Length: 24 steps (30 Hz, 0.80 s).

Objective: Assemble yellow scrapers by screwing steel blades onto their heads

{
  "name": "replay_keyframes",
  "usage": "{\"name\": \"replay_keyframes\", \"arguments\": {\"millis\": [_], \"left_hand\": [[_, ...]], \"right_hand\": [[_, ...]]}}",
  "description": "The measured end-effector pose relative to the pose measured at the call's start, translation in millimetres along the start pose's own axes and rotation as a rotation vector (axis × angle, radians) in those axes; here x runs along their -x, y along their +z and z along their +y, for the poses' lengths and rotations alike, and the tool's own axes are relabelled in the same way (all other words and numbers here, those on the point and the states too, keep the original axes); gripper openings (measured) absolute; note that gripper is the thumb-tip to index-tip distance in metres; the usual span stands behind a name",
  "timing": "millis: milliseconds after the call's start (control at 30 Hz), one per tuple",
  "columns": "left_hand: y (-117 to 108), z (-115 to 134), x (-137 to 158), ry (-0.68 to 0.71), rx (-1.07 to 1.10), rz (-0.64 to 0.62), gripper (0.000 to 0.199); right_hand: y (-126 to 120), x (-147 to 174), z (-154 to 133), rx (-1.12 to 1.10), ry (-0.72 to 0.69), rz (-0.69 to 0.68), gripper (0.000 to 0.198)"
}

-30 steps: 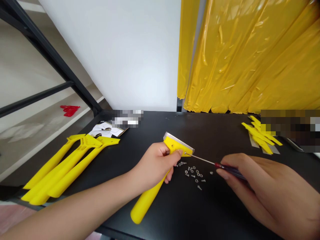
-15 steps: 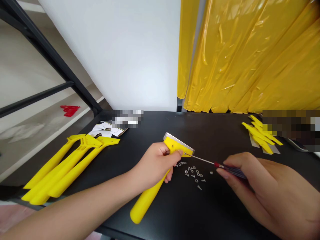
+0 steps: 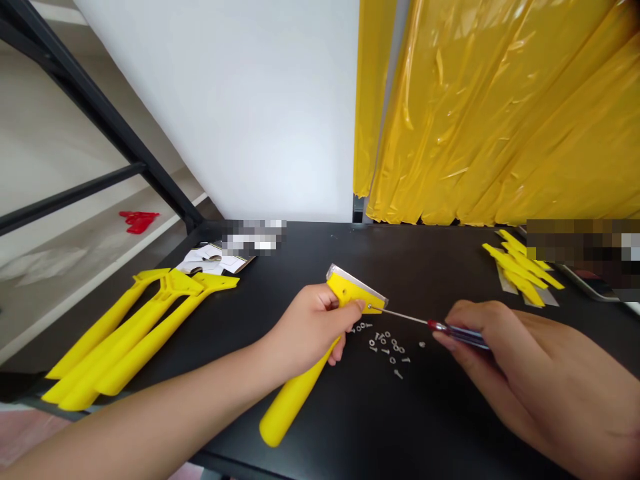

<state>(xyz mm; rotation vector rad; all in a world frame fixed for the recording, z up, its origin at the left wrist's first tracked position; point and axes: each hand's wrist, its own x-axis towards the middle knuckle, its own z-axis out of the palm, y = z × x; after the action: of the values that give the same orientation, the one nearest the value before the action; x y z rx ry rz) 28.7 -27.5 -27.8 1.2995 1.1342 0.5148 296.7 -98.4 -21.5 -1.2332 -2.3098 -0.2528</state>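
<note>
My left hand (image 3: 320,323) is closed around the neck of a yellow scraper (image 3: 291,407), its thumb pressed on the head near a screw. A metal blade strip (image 3: 357,283) runs along the scraper's far edge. Between the thumb and fingers of my right hand (image 3: 520,360) is a screwdriver (image 3: 457,332) with a red collar and a clear, dark-tinted handle. Its thin shaft reaches left, and the tip meets the screw (image 3: 370,307) in the scraper head. Small loose screws and nuts (image 3: 393,343) lie scattered on the black table just beyond and right of the scraper.
Several yellow scraper handles (image 3: 135,333) lie at the table's left edge, by white printed cards (image 3: 205,259). Yellow strips and metal blades (image 3: 525,270) are piled at the back right. Yellow plastic sheeting (image 3: 500,113) hangs behind the table (image 3: 310,250). A red item (image 3: 139,221) sits on the left shelf.
My right hand's fingers have shifted slightly on the screwdriver, and more of its handle now shows. The scraper and my left hand stay in place.
</note>
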Motion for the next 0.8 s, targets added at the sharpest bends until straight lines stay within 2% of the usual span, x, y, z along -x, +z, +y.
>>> {"name": "replay_keyframes", "arguments": {"millis": [100, 267, 467, 533, 700, 800], "left_hand": [[0.0, -0.2, -0.5, 0.012, 0.004, 0.001, 0.034], [-1.0, -0.8, -2.2, 0.007, 0.007, 0.003, 0.034], [-0.5, -0.1, -1.6, 0.004, 0.002, 0.009, 0.033], [0.1, 0.3, -1.2, -0.003, -0.008, 0.007, 0.034], [0.6, 0.7, -1.0, -0.008, -0.012, 0.002, 0.034], [0.2, 0.8, -0.7, -0.012, -0.017, 0.002, 0.035]], "right_hand": [[-0.5, 0.3, 1.0, 0.006, 0.023, 0.006, 0.020], [0.5, -2.8, 0.1, 0.018, -0.019, -0.046, 0.022], [0.0, 1.0, 0.9, -0.057, -0.024, -0.019, 0.015], [0.2, 3.3, 1.2, -0.044, -0.018, -0.063, 0.016], [0.2, 1.3, 0.3, -0.050, -0.017, -0.016, 0.016], [0.3, -0.6, 0.6, -0.022, -0.021, -0.042, 0.023]]}}
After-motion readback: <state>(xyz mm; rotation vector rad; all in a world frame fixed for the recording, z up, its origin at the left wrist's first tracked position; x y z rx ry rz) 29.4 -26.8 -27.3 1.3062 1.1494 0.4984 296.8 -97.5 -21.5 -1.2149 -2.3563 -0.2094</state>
